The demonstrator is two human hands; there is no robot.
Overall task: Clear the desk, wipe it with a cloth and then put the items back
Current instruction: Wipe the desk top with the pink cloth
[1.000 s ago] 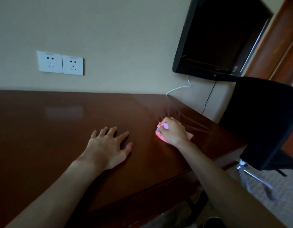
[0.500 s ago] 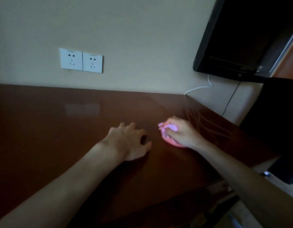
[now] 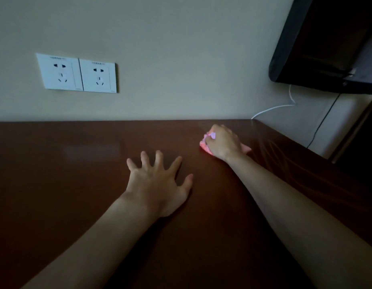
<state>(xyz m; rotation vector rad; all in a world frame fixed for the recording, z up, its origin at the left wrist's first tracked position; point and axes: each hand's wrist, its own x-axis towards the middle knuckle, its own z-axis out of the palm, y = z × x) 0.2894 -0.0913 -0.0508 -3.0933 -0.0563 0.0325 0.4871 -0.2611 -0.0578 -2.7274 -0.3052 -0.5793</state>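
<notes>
Two bare hands are working over one dark brown desk (image 3: 55, 184), and a single pink cloth (image 3: 204, 145) is the only loose item showing on it. The left hand (image 3: 160, 184) is lying palm down near the middle of the desktop, its fingers fanned wide apart and holding nothing. The right hand (image 3: 222, 142) is reaching farther back toward the desk's far right corner, its fingers curling down over the bunched cloth and pressing it against the wood; bits of pink are poking out at the fingertips and beside the wrist. The two hands are sitting near each other but apart, the right one closer to the wall. On the wall behind, two white sockets (image 3: 76, 74) are sitting side by side, touching, above the left half of the desk. One black screen (image 3: 327, 42) is hanging at the upper right, and two cables are trailing below it: one white cable (image 3: 272, 108) is running down to the back edge of the desk, and one black cable (image 3: 322, 122) is dropping past the desk's right side.
</notes>
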